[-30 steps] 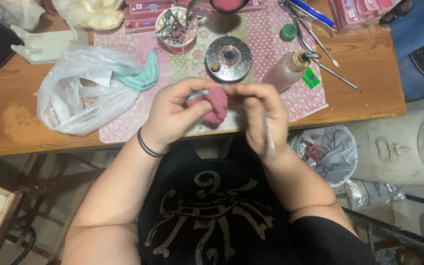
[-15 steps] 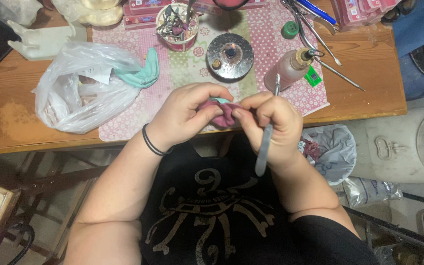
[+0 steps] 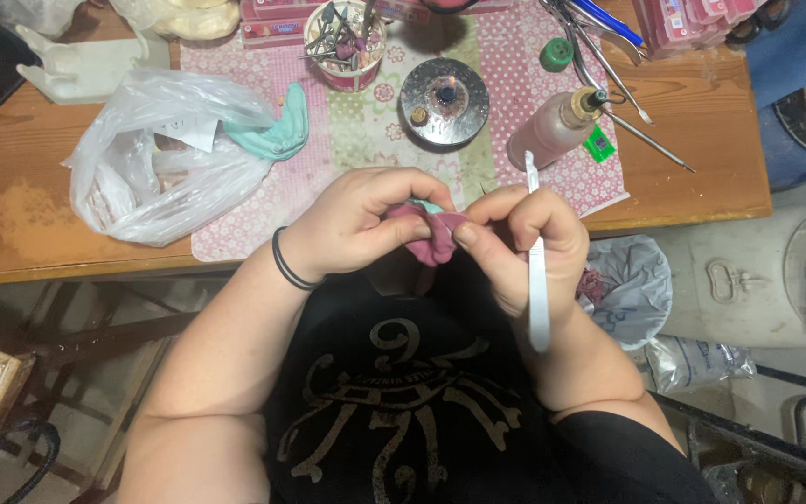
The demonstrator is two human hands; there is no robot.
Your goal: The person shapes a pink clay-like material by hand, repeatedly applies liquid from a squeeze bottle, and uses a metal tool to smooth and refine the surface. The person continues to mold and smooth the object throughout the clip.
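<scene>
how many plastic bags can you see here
3: a clear plastic bag on the table's left side, a crumpled bag on the floor beside the right hand, and a small flat one farther right. More may be hidden.

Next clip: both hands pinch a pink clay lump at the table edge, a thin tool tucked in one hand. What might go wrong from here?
1. The thin white tool sits loosely in the right hand while its fingertips pinch the pink clay piece; it may slip or poke the left hand.
2. The clay is held off the wooden table, so a dropped piece would likely land on the lap or floor.
</scene>
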